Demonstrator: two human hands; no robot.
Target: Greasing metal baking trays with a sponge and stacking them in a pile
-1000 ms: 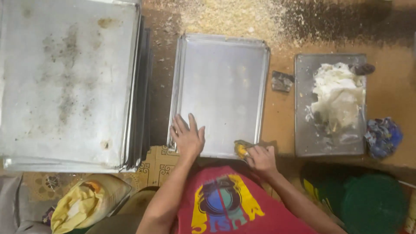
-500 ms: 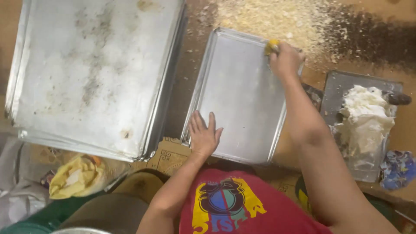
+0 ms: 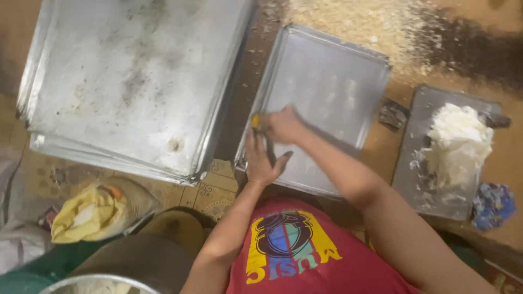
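A shiny metal baking tray (image 3: pixel 332 81) lies on the floor in front of me. My left hand (image 3: pixel 261 160) presses flat on its near left corner, fingers spread. My right hand (image 3: pixel 280 125) is closed on a small yellow sponge-like pad (image 3: pixel 255 121), which touches the tray's left side just above my left hand. Faint greasy streaks show on the tray's middle.
A stack of large, stained metal trays (image 3: pixel 131 81) lies to the left. On the right, a smaller tray (image 3: pixel 419 179) carries a lump of white fat (image 3: pixel 457 141). Crumbs (image 3: pixel 354 22) cover the floor beyond. A yellow cloth (image 3: pixel 87 209) and blue wrapper (image 3: pixel 493 204) lie nearby.
My right hand swept with the pad from the tray's near edge up to its far right corner, then back down to the left side. My left hand stayed on the near corner.
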